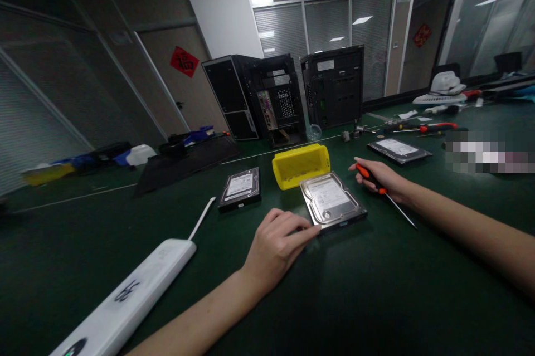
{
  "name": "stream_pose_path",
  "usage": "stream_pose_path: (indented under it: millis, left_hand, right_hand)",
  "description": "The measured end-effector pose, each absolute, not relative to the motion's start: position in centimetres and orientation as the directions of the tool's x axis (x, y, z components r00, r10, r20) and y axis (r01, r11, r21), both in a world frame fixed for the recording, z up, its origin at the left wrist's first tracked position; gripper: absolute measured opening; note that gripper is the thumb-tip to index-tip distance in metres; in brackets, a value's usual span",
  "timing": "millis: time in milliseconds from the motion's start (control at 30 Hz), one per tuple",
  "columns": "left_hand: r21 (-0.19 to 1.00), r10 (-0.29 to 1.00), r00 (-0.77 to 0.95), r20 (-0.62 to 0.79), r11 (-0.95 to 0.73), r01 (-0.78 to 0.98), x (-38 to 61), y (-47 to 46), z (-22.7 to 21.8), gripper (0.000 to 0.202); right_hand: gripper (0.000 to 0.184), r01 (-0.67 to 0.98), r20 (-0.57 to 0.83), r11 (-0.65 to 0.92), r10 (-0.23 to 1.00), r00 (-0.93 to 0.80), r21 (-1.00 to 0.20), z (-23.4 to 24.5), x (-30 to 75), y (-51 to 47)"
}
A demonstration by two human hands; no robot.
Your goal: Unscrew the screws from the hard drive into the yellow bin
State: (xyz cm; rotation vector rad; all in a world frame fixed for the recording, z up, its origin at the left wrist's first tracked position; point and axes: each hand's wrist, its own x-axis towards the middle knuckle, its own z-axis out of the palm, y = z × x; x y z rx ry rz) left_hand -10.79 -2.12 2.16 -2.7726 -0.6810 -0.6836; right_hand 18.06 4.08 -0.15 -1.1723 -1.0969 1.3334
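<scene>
A silver hard drive (332,197) with a white label lies on the green table in front of me. My left hand (278,242) grips its near left corner, with the thumb along the front edge and the fingers curled beside it. To the right of the drive, my right hand (388,179) is closed around the orange and black handle of a screwdriver (368,175). The screwdriver's shaft points down to the right, away from the drive. Just behind the drive, a yellow plastic bin (298,155) rests with its opening toward me; small dark bits are inside.
Other hard drives lie left (240,188) and right (397,149). A long white device (137,289) occupies the left front. Black computer cases (234,97) stand at the back, near a small clear dish (314,132). Pliers (434,127) and other tools lie back right.
</scene>
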Motion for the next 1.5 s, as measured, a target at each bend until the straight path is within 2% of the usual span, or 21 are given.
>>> stream_pose_path:
  millis: [533, 700, 867, 1067, 1167, 1267, 1367, 1500]
  left_hand:
    - [0.184, 0.577, 0.671, 0.466, -0.804, 0.565, -10.6, -2.1, 2.1, 0.018]
    - [0.245, 0.610, 0.655, 0.446, -0.787, 0.566, -10.3, -2.1, 2.2, 0.020]
    - [0.404, 0.678, 0.626, 0.384, -0.733, 0.547, -9.8, -1.8, 2.4, 0.015]
    - [0.628, 0.750, 0.598, 0.283, -0.616, 0.475, -9.5, -1.1, 2.3, 0.021]
    - [0.709, 0.761, 0.602, 0.241, -0.562, 0.427, -9.0, -0.9, 1.8, 0.026]
    - [0.729, 0.773, 0.598, 0.212, -0.533, 0.430, -8.6, -0.8, 1.4, 0.029]
    - [0.727, 0.799, 0.571, 0.188, -0.504, 0.466, -8.4, -0.5, 1.3, 0.032]
    - [0.782, 0.819, 0.565, 0.102, -0.417, 0.463, -8.5, -0.3, 1.6, 0.035]
  right_hand:
    - [0.036, -0.118, -0.085, -0.089, 0.996, -0.037, -0.989, -0.2, 18.3, 4.2]
    - [0.027, -0.276, -0.081, -0.109, 0.991, -0.110, -0.955, 0.8, 18.5, 4.0]
    - [0.022, -0.440, 0.047, -0.049, 0.978, -0.205, -0.897, 4.1, 16.8, 2.5]
    - [0.007, -0.546, 0.407, 0.282, 0.905, -0.122, -0.789, 8.6, 11.9, -0.9]
    - [0.005, -0.479, 0.551, 0.436, 0.825, -0.125, -0.762, 9.4, 9.9, -2.1]
    - [0.010, -0.389, 0.641, 0.553, 0.754, -0.142, -0.737, 9.1, 8.6, -2.7]
    - [0.014, -0.338, 0.670, 0.598, 0.726, -0.155, -0.727, 8.3, 7.9, -2.6]
    - [0.015, -0.325, 0.670, 0.603, 0.726, -0.155, -0.728, 7.4, 7.7, -2.3]
